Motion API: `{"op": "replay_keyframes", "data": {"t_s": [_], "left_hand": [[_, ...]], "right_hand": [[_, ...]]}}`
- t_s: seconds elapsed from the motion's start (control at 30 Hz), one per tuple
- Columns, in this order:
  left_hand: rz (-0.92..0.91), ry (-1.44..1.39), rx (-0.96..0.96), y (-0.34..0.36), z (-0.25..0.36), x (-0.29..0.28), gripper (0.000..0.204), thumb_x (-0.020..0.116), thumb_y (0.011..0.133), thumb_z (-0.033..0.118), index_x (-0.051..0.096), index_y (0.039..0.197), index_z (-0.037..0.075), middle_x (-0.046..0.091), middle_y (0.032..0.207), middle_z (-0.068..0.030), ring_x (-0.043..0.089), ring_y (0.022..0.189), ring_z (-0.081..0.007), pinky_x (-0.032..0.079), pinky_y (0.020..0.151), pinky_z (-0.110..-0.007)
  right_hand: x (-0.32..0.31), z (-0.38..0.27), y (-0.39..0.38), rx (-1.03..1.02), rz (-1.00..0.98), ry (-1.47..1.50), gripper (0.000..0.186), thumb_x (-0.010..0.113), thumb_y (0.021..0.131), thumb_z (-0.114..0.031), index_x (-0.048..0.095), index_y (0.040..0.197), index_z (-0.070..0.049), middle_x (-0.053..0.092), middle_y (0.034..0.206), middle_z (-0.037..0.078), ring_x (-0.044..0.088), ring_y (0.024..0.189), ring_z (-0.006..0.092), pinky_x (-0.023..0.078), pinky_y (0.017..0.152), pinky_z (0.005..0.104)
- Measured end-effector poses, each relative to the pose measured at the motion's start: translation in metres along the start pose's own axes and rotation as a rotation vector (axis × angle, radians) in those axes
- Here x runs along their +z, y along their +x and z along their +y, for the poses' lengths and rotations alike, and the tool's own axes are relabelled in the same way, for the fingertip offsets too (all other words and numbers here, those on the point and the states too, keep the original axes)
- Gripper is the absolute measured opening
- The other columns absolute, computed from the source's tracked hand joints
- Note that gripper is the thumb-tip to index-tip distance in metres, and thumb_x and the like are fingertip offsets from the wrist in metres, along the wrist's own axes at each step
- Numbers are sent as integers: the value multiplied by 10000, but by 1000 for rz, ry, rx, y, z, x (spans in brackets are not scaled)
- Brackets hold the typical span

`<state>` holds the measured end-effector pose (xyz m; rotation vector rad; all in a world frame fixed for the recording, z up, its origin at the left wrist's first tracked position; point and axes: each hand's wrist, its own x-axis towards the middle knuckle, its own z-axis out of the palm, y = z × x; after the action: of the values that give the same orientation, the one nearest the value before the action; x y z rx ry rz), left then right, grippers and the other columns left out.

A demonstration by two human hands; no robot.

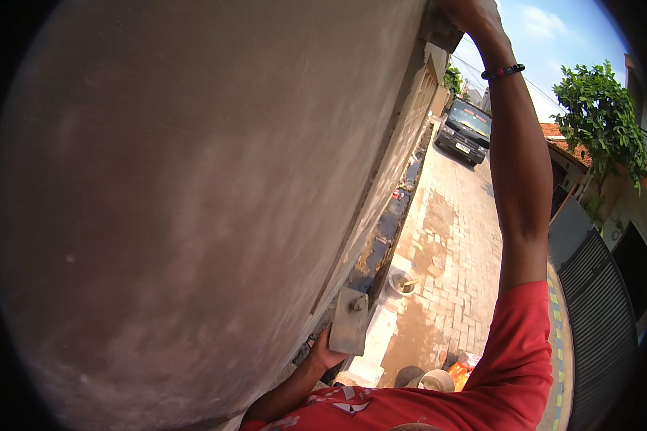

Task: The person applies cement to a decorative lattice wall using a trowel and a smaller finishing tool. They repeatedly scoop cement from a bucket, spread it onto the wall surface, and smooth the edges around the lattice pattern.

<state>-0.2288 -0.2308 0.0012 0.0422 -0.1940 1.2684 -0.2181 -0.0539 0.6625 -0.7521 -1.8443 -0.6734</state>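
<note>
A large grey plastered wall (194,201) fills the left of the view. My left hand (326,353) is low beside the wall's foot and grips a flat rectangular grey float (349,322) by its lower edge, the board held upright close to the wall. My right arm, in a red sleeve with a dark beaded wristband (502,71), reaches high up. My right hand (474,13) is at the wall's top corner, against a grey block-like piece (441,30). The frame's top edge cuts the hand off, so its grip is unclear.
A drain gutter (388,230) runs along the wall's foot beside a brick-paved lane (456,251). A dark van (466,131) stands further down the lane. A bucket with a tool (402,284), another bucket (436,379) and an orange bag (459,371) lie below. A grey gate (600,309) and a tree (601,118) are on the right.
</note>
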Motion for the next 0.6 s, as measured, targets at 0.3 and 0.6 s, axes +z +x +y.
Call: {"op": "replay_keyframes", "data": {"t_s": [0.3, 0.6], "left_hand": [[-29, -33, -93, 15, -1, -19, 424, 427, 899, 335, 529, 1223, 81, 570, 1218, -86, 537, 1126, -253, 407, 972, -430], [84, -3, -87, 6, -4, -14, 432, 395, 909, 341, 535, 1213, 67, 577, 1211, -93, 542, 1119, -251, 397, 983, -424]], "right_hand": [[35, -46, -161, 15, -109, -91, 203, 588, 716, -185, 645, 709, 10, 631, 747, 233, 637, 740, 377, 517, 683, 440], [38, 7, -223, 48, 182, 352, 228, 565, 819, -112, 656, 1021, -62, 646, 902, 134, 622, 746, 278, 488, 678, 366]]}}
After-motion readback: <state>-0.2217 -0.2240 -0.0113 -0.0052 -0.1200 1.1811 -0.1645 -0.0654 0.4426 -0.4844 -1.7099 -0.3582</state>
